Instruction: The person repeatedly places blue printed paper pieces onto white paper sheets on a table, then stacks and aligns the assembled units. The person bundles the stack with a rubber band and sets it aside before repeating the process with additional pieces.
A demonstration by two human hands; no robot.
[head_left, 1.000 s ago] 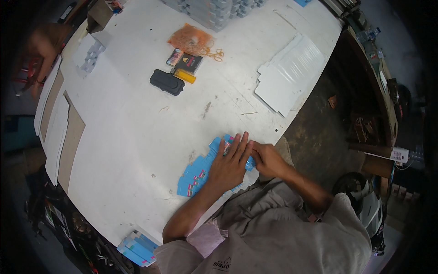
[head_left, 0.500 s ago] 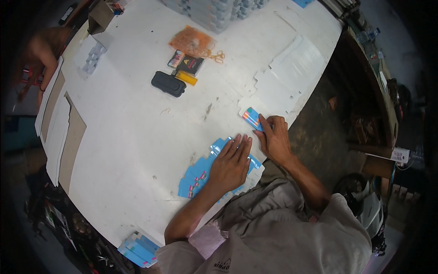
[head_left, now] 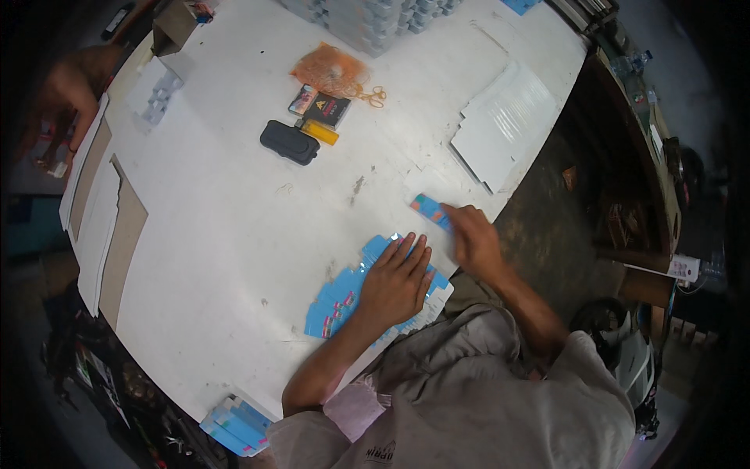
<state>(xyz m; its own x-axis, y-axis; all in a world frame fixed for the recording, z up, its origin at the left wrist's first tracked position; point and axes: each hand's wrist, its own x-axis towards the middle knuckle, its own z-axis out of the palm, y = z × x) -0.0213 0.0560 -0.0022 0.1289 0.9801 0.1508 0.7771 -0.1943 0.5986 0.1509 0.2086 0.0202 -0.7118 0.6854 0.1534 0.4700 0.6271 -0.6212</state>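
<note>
My left hand (head_left: 397, 285) lies flat, fingers stretched out, on a fan of overlapping blue printed carton pieces (head_left: 332, 301) near the table's front edge. Pink marks show on several of them, and some are hidden under the palm. Off to its right, my right hand (head_left: 474, 241) pinches a small blue printed carton (head_left: 428, 209) between thumb and fingers, just over the tabletop. The fingers and carton are slightly blurred. Beyond that hand, a stack of white card sheets (head_left: 504, 125) with notched edges rests along the table's right side.
A black case (head_left: 289, 143), a yellow lighter (head_left: 320, 132), a dark box (head_left: 330, 110) and an orange bag of rubber bands (head_left: 328, 69) lie mid-table. Grey stacked pieces (head_left: 359, 23) stand at the back. More blue cartons (head_left: 236, 426) sit front left. Another person's arm (head_left: 78, 109) is far left.
The white pieces jutting from the stack toward my right hand no longer show there. My right hand has shifted slightly with the carton, whose visible face differs. My left hand stays put.
</note>
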